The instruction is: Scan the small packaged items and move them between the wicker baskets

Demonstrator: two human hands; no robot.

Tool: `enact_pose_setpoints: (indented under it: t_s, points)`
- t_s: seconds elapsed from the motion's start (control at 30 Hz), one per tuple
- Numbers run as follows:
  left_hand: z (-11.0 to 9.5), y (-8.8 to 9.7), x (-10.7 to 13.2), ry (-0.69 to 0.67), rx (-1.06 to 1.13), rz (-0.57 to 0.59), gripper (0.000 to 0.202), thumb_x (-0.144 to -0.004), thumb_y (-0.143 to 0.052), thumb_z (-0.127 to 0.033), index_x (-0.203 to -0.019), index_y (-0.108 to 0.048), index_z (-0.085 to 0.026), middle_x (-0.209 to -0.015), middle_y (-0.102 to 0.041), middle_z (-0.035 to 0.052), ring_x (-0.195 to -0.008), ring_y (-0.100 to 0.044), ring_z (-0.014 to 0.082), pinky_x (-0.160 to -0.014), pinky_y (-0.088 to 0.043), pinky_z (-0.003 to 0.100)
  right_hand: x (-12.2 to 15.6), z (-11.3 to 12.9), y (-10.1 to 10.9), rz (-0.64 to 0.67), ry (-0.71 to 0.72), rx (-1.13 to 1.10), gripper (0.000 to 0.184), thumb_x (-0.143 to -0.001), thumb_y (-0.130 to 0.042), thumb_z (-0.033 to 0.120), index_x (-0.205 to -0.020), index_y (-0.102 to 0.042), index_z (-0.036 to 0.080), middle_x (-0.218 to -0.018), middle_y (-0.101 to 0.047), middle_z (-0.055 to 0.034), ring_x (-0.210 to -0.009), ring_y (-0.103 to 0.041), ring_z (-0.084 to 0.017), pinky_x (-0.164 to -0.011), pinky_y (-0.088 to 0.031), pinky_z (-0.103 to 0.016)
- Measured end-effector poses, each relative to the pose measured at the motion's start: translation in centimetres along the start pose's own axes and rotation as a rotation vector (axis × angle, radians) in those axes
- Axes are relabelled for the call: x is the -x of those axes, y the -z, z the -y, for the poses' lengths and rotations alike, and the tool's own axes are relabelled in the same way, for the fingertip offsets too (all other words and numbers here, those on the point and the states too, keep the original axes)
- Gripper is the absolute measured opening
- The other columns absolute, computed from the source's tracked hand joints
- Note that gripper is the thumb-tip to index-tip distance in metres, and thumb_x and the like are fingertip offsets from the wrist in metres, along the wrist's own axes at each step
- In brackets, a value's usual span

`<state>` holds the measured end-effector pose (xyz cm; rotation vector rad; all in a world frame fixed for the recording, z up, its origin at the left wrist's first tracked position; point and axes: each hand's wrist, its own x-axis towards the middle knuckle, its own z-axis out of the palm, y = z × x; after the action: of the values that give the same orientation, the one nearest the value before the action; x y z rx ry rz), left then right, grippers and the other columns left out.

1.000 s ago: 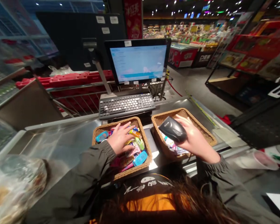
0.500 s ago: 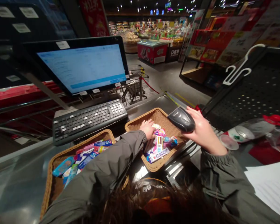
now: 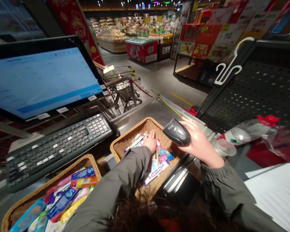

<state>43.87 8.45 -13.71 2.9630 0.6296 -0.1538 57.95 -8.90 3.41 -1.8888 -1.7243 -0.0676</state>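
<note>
The left hand [image 3: 150, 141] is among packets [image 3: 157, 172] inside the right wicker basket [image 3: 145, 125], its grip unclear; over the basket's right side, the right hand [image 3: 198, 143] clasps a scanner [image 3: 177, 132].

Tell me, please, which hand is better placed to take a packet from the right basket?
The left hand, most likely: it reaches into the right basket, among the packets. The right hand holds the scanner, so it seems less free.

A: State the legible markings.
B: Letter "S" on the blue packages [image 3: 83, 173]; letter "P" on the black display stand [image 3: 166, 50].
A: Monitor [image 3: 38, 82] and purple-and-white wrapper [image 3: 157, 173]?
B: Lettering present on both; too blurred to read.
</note>
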Motion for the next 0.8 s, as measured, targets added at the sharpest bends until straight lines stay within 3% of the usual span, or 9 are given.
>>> enact_pose_setpoints:
  t_s: [0.17,0.33,0.47,0.67,0.8]
  points:
    - [-0.1,0.0,-0.5,-0.017,0.0,-0.033,0.062,-0.077,-0.067,-0.044,-0.13,-0.058,-0.013,-0.154,-0.038,0.0222,-0.148,-0.021,0.0388,-0.121,0.001,0.059,-0.4,-0.2,-0.8,0.058,0.014,-0.016,0.049,-0.076,-0.069,0.032,-0.123,-0.059,0.022,-0.134,-0.058,-0.0151,-0.141,-0.039,-0.039,-0.116,-0.021,-0.069]
    - [-0.6,0.2,-0.7,-0.017,0.03,-0.052,0.041,-0.091,-0.045,-0.026,-0.127,-0.06,-0.014,-0.145,-0.05,0.0169,-0.141,-0.035,0.0332,-0.122,-0.001,0.054,-0.9,-0.4,-1.7,0.081,0.019,-0.036,0.048,-0.075,-0.07,0.031,-0.121,-0.06,0.021,-0.133,-0.059,-0.0156,-0.141,-0.039,-0.039,-0.117,-0.022,-0.067]
    - [-0.2,-0.3,-0.9,0.056,0.05,-0.056,0.035,-0.091,-0.045,-0.026,-0.116,-0.068,-0.015,-0.138,-0.054,0.0168,-0.133,-0.04,0.0336,-0.121,-0.003,0.056,-0.8,-0.6,-1.9,0.053,0.005,-0.046,0.051,-0.075,-0.069,0.03,-0.124,-0.058,0.022,-0.135,-0.058,-0.0151,-0.141,-0.039,-0.039,-0.117,-0.021,-0.067]
    - [2.0,-0.8,-1.3,0.208,0.083,0.017,0.031,-0.089,-0.056,-0.04,-0.093,-0.074,-0.016,-0.112,-0.064,0.0146,-0.114,-0.05,0.0319,-0.109,-0.026,0.056,-0.5,-0.6,-1.9,0.051,-0.016,-0.07,0.055,-0.075,-0.071,0.034,-0.127,-0.055,0.023,-0.135,-0.058,-0.0152,-0.141,-0.039,-0.04,-0.116,-0.021,-0.069]
    - [2.9,-0.1,-1.1,0.249,0.075,0.013,0.029,-0.094,-0.049,-0.031,-0.094,-0.073,-0.015,-0.11,-0.063,0.0143,-0.109,-0.051,0.0289,-0.1,-0.034,0.051,-0.4,-0.5,-1.9,0.051,-0.024,-0.07,0.054,-0.077,-0.071,0.038,-0.127,-0.055,0.024,-0.136,-0.057,-0.0155,-0.141,-0.039,-0.039,-0.116,-0.021,-0.07]
